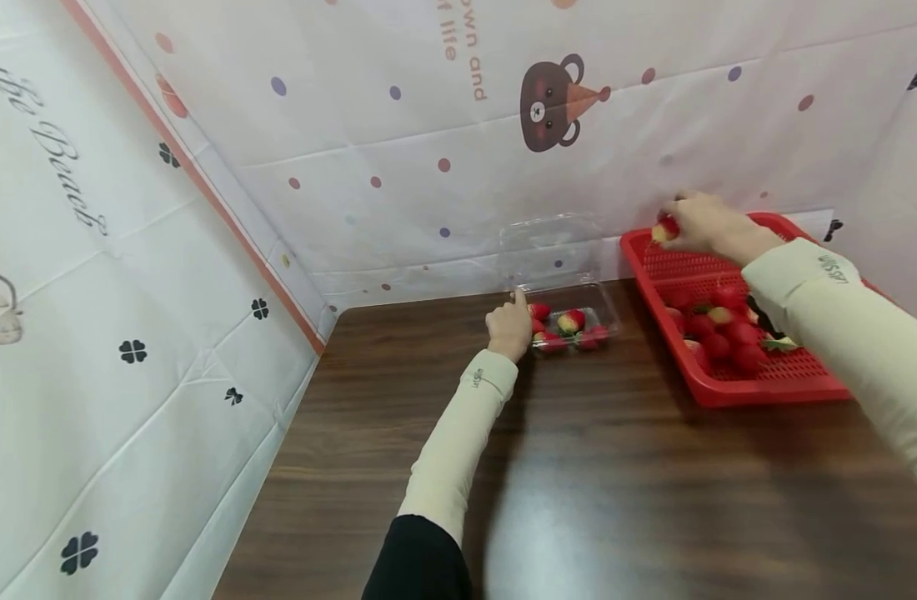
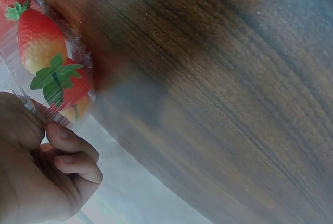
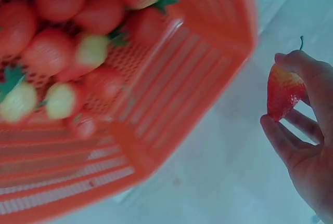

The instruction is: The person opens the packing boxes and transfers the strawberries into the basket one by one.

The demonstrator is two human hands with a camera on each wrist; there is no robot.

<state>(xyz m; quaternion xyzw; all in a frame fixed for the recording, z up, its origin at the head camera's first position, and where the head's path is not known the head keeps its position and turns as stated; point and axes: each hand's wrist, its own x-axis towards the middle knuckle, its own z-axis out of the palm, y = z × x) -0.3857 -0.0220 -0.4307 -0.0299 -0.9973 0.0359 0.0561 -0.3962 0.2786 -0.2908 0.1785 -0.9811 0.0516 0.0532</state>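
A clear plastic clamshell box (image 1: 607, 305) sits at the back of the table, its lid (image 1: 552, 242) raised toward the wall. Several red strawberries (image 1: 571, 321) lie in it, some with pale ends and green leaves. My left hand (image 1: 509, 327) pinches the box's left edge; its lower fingers are curled in the left wrist view. Between thumb and fingertips, my right hand (image 3: 307, 115) holds a red and yellow strawberry (image 3: 283, 91) by its two ends. That hand is above the back left rim of a red plastic basket (image 1: 699, 387), where more strawberries (image 1: 717, 342) are heaped.
The dark wooden table (image 1: 593, 483) meets a printed white cloth wall (image 1: 398, 192) close behind the box and basket. Another cloth panel (image 1: 128, 417) runs along the left. A gap of tabletop separates the box from the basket.
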